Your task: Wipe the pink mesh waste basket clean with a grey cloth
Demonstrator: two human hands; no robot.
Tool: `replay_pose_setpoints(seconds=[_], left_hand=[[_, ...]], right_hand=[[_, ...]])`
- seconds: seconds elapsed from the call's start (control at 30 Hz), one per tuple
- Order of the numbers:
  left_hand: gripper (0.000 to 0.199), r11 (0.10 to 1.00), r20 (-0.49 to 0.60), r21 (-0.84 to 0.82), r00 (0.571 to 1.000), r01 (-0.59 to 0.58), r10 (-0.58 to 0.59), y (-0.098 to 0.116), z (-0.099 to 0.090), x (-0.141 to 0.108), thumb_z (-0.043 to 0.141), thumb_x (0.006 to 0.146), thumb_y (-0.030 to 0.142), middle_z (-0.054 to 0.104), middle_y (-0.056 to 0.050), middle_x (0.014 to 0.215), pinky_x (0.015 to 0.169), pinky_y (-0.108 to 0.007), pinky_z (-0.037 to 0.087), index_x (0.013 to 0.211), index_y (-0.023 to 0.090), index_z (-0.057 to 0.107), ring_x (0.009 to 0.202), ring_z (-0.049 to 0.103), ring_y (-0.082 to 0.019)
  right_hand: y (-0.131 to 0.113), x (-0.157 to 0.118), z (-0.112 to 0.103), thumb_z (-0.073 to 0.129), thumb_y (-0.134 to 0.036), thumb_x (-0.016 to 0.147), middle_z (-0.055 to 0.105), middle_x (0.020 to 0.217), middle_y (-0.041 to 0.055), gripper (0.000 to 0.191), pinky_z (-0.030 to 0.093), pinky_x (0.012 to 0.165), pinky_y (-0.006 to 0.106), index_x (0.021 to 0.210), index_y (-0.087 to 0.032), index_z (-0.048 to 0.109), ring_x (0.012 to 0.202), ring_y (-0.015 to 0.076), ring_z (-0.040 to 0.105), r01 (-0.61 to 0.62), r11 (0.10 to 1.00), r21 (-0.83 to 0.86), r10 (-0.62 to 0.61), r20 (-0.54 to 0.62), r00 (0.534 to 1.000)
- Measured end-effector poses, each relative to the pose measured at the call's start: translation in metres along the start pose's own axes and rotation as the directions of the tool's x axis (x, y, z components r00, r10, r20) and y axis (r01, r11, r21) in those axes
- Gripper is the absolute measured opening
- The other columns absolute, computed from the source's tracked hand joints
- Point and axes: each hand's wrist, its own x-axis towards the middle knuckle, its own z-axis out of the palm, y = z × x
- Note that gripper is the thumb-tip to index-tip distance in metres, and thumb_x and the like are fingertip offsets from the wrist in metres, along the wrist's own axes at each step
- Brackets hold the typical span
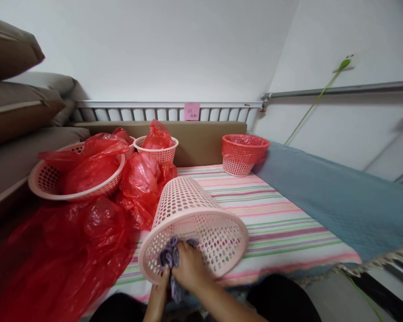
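Note:
A pale pink perforated basket (184,197) lies on its side on the striped cloth, its open mouth towards me. Inside the mouth, near the lower left rim, my right hand (190,266) is closed around a bunched purple-grey cloth (170,255). Just left of it my left hand (161,288) touches the basket's lower rim, its fingers closed against the hanging part of the same cloth. Crumpled red plastic bags (141,179) lie against the basket's left side.
Left, a wide pink basket (36,179) holds a red bag. Behind stands a small basket (161,154) with another. A red-lined basket (237,167) stands at the back right. Cushions (16,107) are stacked left; a blue cover (322,192) lies right.

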Motion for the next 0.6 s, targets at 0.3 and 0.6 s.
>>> replay_pose_setpoints(seconds=[0.3,0.6], left_hand=[[0.085,0.998,-0.015,0.012,0.998,0.068,-0.067,0.008,0.003,-0.005,0.065,0.071,0.058,0.046,-0.015,0.143,0.114,-0.041,0.027,0.138,0.011,0.039,0.138,0.029,-0.032],[0.046,0.978,0.076,0.042,0.975,0.206,-0.208,0.013,0.003,-0.016,0.049,0.089,0.048,0.063,-0.011,0.121,0.086,-0.048,0.053,0.125,0.020,0.051,0.103,0.064,-0.024]], right_hand=[[0.006,-0.019,-0.002,0.054,-0.023,0.066,0.064,0.102,0.0074,0.033,0.042,0.083,0.033,0.099,-0.020,0.059,0.094,0.0243,0.059,0.056,0.997,0.053,-0.055,-0.030,0.998],[0.025,0.085,0.012,0.058,-0.024,0.071,0.056,0.128,0.0121,0.055,0.038,0.100,0.041,0.125,-0.018,0.051,0.119,0.0293,0.050,0.082,0.994,0.073,-0.073,-0.124,0.990]])
